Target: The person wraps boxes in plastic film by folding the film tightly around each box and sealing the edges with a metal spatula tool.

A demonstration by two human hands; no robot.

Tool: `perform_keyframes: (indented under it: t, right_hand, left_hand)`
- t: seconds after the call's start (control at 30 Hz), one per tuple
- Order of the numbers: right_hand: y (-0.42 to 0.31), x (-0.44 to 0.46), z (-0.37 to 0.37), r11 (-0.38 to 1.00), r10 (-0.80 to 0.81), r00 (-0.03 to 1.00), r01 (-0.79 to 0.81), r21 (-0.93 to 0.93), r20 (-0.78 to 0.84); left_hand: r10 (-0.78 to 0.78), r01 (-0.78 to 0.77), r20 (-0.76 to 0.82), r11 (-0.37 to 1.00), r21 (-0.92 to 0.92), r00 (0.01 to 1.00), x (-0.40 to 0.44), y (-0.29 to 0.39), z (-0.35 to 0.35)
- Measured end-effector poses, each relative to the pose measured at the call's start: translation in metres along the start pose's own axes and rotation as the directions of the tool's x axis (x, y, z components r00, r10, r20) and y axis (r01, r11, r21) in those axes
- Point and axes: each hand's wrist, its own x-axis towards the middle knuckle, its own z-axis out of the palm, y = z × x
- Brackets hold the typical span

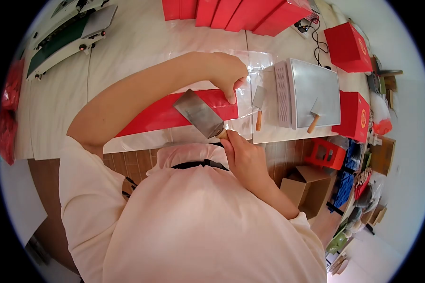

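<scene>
A flat red piece (160, 111) lies along the table's near edge, with clear plastic film (252, 66) around it and past its right end. Reaching across it, my left hand (229, 70) has its fingers curled on the film, with the thumb pressed on the red end. My right hand (246, 155) is wrapped round the wooden handle of a metal trowel (198, 113), whose wide blade is tilted over the red piece. A smaller trowel (259, 98) lies right of my left hand. Another small trowel (315, 113) rests on a metal-topped heating plate (314, 85).
Red boxes (241, 14) line the table's far side. More red boxes (347, 49) stand right, near a black cable (318, 42). A green-belted machine (63, 40) sits at the upper left. A cardboard box (307, 188) and red stool (326, 153) are below right.
</scene>
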Motion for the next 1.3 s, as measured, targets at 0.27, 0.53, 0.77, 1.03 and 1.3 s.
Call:
perform_keyframes:
  t: [0.27,0.53,0.77,1.03,1.3]
  right_hand:
    - [-0.02,-0.012,0.008,0.96,0.277,0.951,-0.278,0.009,-0.135]
    - [-0.026,-0.012,0.012,0.918,0.343,0.904,-0.38,-0.113,-0.253]
    - [-0.023,-0.009,0.013,0.898,0.359,0.885,-0.414,-0.149,-0.295]
    - [-0.014,-0.011,0.011,0.87,0.399,0.854,-0.468,-0.155,-0.334]
    - [0.061,-0.041,-0.016,0.715,0.561,0.649,-0.693,-0.095,-0.514]
  left_hand:
    - [-0.129,0.179,0.14,0.881,-0.439,0.982,-0.001,-0.018,-0.015]
    - [-0.233,0.266,0.139,0.704,-0.658,0.962,-0.033,-0.043,0.0]
    - [-0.217,0.196,0.063,0.668,-0.718,0.974,-0.054,-0.044,0.009]
    - [-0.315,0.163,-0.216,0.837,-0.523,0.924,-0.073,-0.022,0.01]
    - [-0.011,0.137,-0.718,0.983,0.118,0.696,-0.109,0.025,0.075]
